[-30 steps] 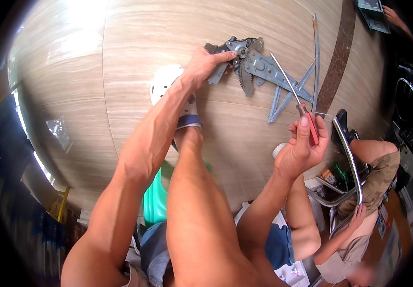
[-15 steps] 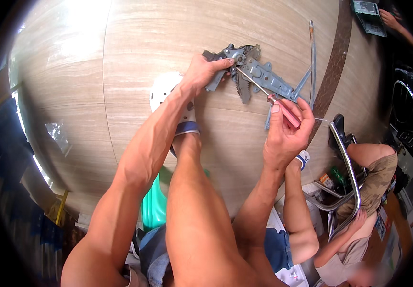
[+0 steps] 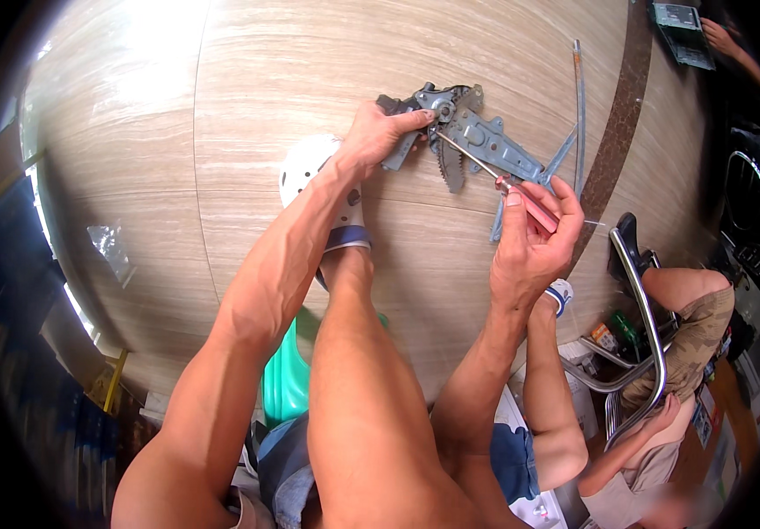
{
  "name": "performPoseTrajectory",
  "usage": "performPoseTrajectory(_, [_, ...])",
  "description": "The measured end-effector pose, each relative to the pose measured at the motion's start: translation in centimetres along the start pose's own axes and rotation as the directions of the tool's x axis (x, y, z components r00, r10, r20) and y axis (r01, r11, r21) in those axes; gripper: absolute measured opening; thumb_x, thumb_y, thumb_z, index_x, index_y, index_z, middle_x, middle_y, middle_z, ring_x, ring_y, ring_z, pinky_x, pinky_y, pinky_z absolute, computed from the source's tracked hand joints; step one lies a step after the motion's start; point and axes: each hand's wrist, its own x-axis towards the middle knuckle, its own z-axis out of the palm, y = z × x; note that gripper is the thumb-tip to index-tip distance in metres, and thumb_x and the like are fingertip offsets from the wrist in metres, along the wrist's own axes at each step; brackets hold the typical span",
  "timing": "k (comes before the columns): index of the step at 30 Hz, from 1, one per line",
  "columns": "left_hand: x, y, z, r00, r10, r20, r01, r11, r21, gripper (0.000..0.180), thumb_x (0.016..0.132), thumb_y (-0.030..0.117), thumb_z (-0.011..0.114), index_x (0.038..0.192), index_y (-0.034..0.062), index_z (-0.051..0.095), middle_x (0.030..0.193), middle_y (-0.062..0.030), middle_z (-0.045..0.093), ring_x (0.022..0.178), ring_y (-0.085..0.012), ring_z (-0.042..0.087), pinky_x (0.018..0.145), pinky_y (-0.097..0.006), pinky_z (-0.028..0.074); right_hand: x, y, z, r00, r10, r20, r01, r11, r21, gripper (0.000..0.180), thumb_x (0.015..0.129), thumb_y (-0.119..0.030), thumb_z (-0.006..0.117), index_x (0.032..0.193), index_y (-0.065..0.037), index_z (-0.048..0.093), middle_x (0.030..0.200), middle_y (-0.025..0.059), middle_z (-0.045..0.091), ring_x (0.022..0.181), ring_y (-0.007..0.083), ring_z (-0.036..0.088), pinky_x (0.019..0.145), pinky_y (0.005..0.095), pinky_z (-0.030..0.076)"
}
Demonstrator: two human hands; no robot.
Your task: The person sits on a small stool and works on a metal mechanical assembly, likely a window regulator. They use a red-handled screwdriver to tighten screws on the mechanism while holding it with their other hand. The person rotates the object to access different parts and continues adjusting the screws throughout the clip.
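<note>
A grey metal window regulator (image 3: 494, 150) with a toothed sector gear (image 3: 450, 165) and a dark motor end lies on the tiled floor. My left hand (image 3: 381, 134) grips its motor end, the thumb pressed near a round hub and the other fingers partly hidden underneath. In my right hand (image 3: 534, 234) is a screwdriver (image 3: 530, 209) with a pinkish-red handle, held between thumb and fingers. Its slim shaft slants up and left, and the tip meets the regulator just below the hub, beside my left thumb.
A long thin metal rail (image 3: 579, 115) extends from the regulator's right end beside a dark floor strip (image 3: 613, 141). My white clog (image 3: 309, 167) stands close below my left hand. At the right, a person sits by a metal-framed chair (image 3: 648, 309); another person's hand (image 3: 716, 35) touches a metal box (image 3: 681, 33).
The whole view has shifted very slightly. Both hands, the screwdriver and the regulator keep nearly the same places relative to each other.
</note>
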Motion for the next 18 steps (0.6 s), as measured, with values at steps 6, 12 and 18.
performPoseTrajectory(6, [0.17,-0.33,0.05,1.000,0.017,-0.017,-0.017,1.000,-0.024,0.025,0.088,0.020,0.082,0.090,-0.0036,0.075,0.077,-0.0089,0.072,0.064,-0.0128,0.065,0.057,-0.027,0.051,0.03,0.26,0.01,1.000,-0.002,-0.009,0.002,1.000,-0.018,0.046,0.092,0.000,0.069,0.134,0.004,0.051,0.116,0.0200,0.066,0.102,0.0250,0.070,0.089,0.0366,0.060])
performPoseTrajectory(12, [-0.01,-0.03,0.22,1.000,0.023,-0.016,-0.024,0.999,-0.023,0.025,0.088,0.021,0.082,0.090,-0.0032,0.075,0.077,-0.0088,0.072,0.064,-0.0128,0.065,0.057,-0.027,0.051,0.31,0.72,0.06,1.000,-0.004,-0.007,0.004,1.000,-0.003,0.046,0.092,0.000,0.069,0.134,0.004,0.051,0.115,0.0198,0.066,0.102,0.0248,0.070,0.090,0.0366,0.060])
performPoseTrajectory(18, [0.12,-0.25,0.12,1.000,0.008,-0.005,-0.008,1.000,-0.017,0.025,0.088,0.022,0.082,0.092,-0.0021,0.076,0.079,-0.0080,0.073,0.067,-0.0126,0.065,0.060,-0.027,0.051,0.39,0.77,0.09,1.000,0.001,0.007,-0.001,1.000,-0.019,0.044,0.092,0.000,0.069,0.133,0.005,0.051,0.116,0.0205,0.066,0.103,0.0248,0.070,0.090,0.0366,0.060])
